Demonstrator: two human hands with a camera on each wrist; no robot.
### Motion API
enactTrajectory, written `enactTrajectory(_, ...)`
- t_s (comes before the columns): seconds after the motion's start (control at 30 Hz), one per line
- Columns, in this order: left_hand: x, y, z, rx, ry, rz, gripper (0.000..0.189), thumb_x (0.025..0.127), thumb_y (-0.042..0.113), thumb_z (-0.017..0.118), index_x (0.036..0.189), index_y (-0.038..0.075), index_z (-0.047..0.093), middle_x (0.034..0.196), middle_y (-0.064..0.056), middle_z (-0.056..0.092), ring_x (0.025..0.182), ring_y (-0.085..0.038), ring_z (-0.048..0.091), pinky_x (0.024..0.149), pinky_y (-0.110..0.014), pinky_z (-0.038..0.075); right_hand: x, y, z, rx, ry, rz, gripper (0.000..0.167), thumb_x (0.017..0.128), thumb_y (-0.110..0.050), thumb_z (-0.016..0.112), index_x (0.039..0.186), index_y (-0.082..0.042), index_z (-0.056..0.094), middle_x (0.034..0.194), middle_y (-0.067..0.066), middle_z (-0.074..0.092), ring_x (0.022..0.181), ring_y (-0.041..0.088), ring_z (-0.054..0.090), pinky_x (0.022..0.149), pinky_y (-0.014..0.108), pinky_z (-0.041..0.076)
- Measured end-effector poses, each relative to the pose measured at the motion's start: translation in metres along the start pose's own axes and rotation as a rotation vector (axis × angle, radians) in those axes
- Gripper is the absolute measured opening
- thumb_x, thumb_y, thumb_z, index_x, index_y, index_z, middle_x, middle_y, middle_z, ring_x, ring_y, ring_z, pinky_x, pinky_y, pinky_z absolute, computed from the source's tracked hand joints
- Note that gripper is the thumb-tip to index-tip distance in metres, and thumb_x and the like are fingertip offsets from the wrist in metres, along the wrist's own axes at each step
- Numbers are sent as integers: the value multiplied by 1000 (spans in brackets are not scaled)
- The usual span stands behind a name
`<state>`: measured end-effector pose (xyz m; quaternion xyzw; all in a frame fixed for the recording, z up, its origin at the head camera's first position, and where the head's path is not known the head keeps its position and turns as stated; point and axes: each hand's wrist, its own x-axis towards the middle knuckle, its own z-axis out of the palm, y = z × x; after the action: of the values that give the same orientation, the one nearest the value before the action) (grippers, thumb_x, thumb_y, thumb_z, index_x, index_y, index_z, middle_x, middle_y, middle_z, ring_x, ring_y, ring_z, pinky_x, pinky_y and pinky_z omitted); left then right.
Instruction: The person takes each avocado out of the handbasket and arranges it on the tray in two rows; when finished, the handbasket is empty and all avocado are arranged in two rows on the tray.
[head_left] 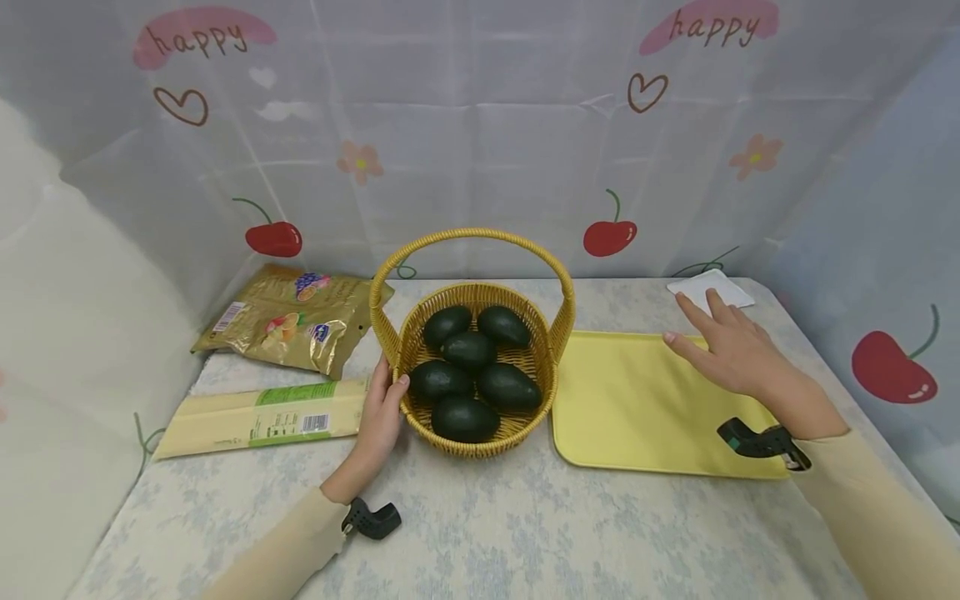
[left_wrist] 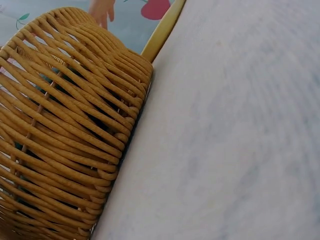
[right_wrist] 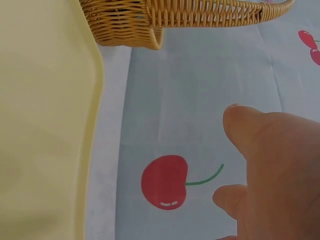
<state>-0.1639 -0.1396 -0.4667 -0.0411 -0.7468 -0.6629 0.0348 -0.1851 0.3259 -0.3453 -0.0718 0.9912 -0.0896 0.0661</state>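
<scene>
I've got a blue-patterned surface (head_left: 480, 533) here: gold bag (head_left: 288, 321) near the far-left corner, cream packet (head_left: 225, 423) by the left edge, wicker basket (head_left: 480, 451) midway, yellow tray (head_left: 637, 408) rightward, white square (head_left: 705, 287) near the far-right corner!

There are six dark green, oval avocados (head_left: 469, 351), one golden-yellow, hoop-handled woven basket (head_left: 480, 448), one yellow rectangular tray (head_left: 622, 408), one shiny gold foil bag (head_left: 296, 321), one flat, pale-yellow, green-labelled packet (head_left: 258, 418), one flat white rectangular piece (head_left: 693, 287), two black wrist-worn devices (head_left: 375, 520) and two pink printed flowers (head_left: 361, 163).
</scene>
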Motion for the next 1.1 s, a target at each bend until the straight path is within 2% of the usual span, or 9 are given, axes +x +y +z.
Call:
enactTrajectory(0.23,-1,-3,-1,-7,-2,7,63,110,18,38,166,18,10,172,-7,15,159,-27,17,128,-50,21,-4,-13,-4,37,44,-78,79,105,-54,44,164,-7,19,161,43,12,141,67,23,109,81,25)
enactTrajectory(0.43,-2,-4,-1,0,6,1,63,110,19,39,166,17,11,172,-8,16,159,-27,17,128,-49,21,-12,-38,-7,160,74,-201,70,102,-44,58,157,-6,36,160,32,29,144,55,32,106,74,38)
enactTrajectory(0.53,-1,-3,-1,-1,8,11,63,110,19,40,166,16,12,172,-8,17,159,-26,18,128,-50,22,-15,-53,-9,175,93,-271,64,101,-40,63,152,-6,44,155,25,41,143,47,38,107,69,41)
enactTrajectory(0.73,0,-5,-1,6,10,24,62,110,19,41,166,15,13,172,-7,17,159,-25,18,128,-49,21,-20,-81,-9,176,123,-423,47,97,-30,70,136,-6,60,134,15,64,116,36,63,95,55,54)
enactTrajectory(0.83,0,-5,-1,16,6,23,63,110,20,40,166,15,12,172,-8,16,159,-25,16,128,-49,20,-22,-96,-8,191,99,-469,43,96,-28,71,132,-7,62,130,11,67,108,32,68,89,49,57)
enactTrajectory(1.1,-2,-6,-2,57,-39,-5,62,112,24,32,166,19,3,174,-4,4,161,-24,4,131,-50,9,-10,-132,3,241,1,-571,46,96,-33,71,135,-9,62,130,6,68,106,24,67,82,39,59)
